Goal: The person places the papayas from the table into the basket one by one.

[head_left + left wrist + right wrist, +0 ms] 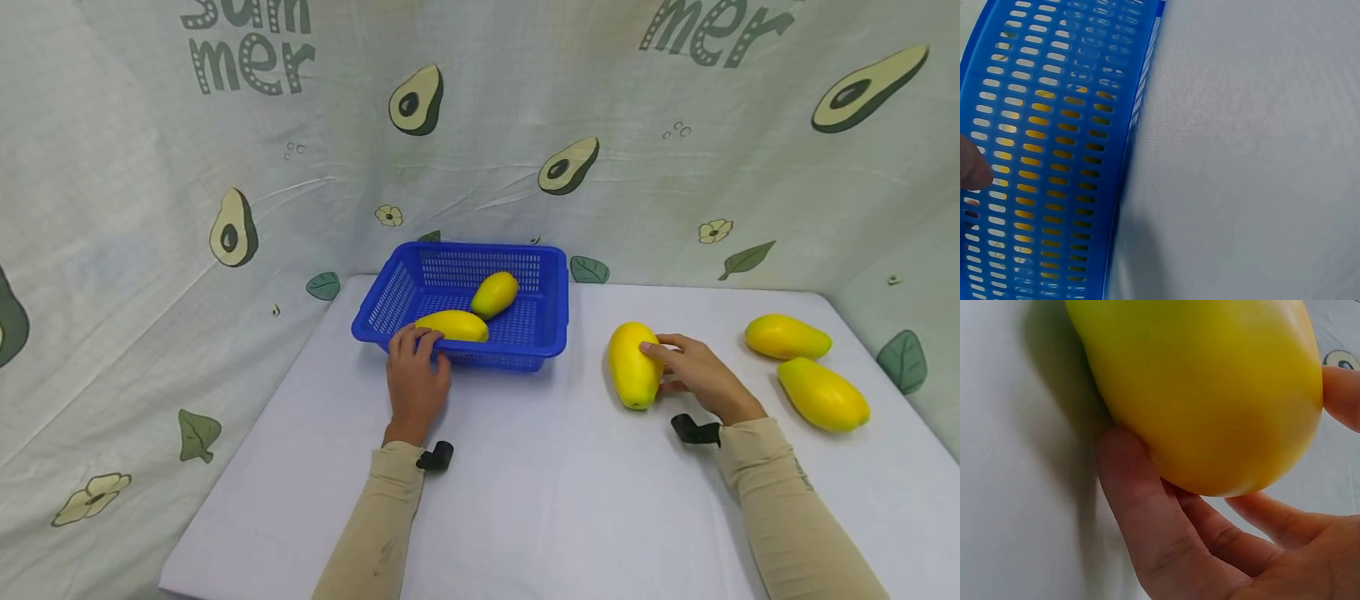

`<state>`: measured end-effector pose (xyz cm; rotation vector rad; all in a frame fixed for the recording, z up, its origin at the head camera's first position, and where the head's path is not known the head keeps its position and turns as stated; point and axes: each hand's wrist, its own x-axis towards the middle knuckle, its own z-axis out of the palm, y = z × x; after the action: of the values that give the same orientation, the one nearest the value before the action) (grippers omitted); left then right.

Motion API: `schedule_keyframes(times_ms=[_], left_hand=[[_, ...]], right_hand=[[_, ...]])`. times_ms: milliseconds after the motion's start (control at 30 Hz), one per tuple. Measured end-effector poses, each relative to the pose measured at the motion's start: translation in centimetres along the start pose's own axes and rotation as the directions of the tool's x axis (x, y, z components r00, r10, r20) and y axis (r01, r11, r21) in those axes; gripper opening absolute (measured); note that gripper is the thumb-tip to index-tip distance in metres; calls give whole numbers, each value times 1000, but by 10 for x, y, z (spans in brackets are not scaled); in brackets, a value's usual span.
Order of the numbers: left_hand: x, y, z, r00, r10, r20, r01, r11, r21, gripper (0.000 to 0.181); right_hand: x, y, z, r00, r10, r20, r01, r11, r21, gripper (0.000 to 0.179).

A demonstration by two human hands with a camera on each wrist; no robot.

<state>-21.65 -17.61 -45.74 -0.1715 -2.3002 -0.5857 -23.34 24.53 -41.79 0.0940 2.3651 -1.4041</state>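
My left hand [417,379] grips the near rim of a blue plastic basket [553,333], fingers over the edge and thumb outside. In the left wrist view, one fingertip [974,169] lies against the basket's slotted wall [1100,206]. Two yellow papayas lie inside: one papaya [461,325] along the near wall, another papaya [495,293] farther back. To the right of the basket, my right hand [701,375] holds a yellow papaya [628,367] with a greenish end. The right wrist view shows its fingers spread around the rounded end of this papaya [1210,400].
Two more yellow papayas, a rear papaya [787,336] and a nearer papaya [823,396], lie on the right of the white-covered table [570,500]. A cloth [480,167] printed with avocados hangs behind the basket and down both sides.
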Motion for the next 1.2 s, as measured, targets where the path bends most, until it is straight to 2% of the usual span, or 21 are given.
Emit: schedule_keyframes(times_ms=[467,700,1000,1200], left_hand=[[1,1,1,1000,3,1,-3,1000,-1,26],[0,1,-1,1000,-3,4,3,1000,6,26],[0,1,1,1000,-3,-6,3,1000,5,26],[1,1,0,1000,-5,-1,5,1000,2,26]], right_hand=[[2,1,2,999,-22,-25,25,995,94,101],[3,4,0,997,-31,-67,46,970,237,102],[5,6,0,991,-21,-130,64,942,330,100],[6,6,-1,992,-25,-124,69,928,367,100]])
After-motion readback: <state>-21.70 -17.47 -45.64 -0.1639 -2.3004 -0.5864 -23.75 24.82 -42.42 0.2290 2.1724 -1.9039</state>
